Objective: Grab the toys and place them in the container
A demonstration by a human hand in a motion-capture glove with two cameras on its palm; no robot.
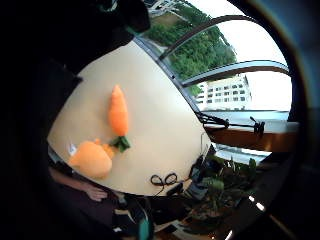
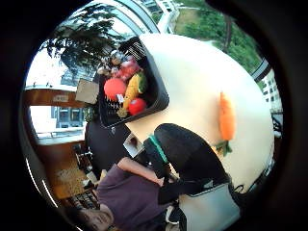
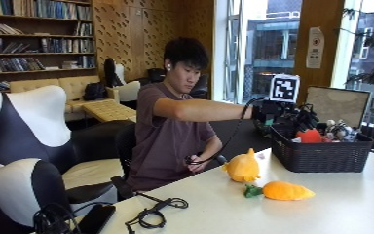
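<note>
In the outside view my gloved right hand (image 3: 298, 118) hovers above the black basket (image 3: 320, 157), fingers spread downward with nothing in them. The basket (image 2: 161, 98) holds several toys, among them a red ball (image 2: 114, 88) and a yellow corn cob (image 2: 131, 91). An orange carrot plush (image 3: 288, 191) lies on the white table (image 3: 343, 214) in front of the basket. A rounder orange plush (image 3: 242, 168) sits beside it near the person. Both show in the little finger side palm view: carrot (image 1: 118, 114), orange plush (image 1: 91, 159).
The bare left hand (image 3: 196, 161) rests at the table edge holding a cable. A coiled black cable (image 3: 151, 214) and a phone (image 3: 96, 218) lie at the table's near corner. Black-and-white chairs (image 3: 25, 141) stand to the left, and a window is behind the basket.
</note>
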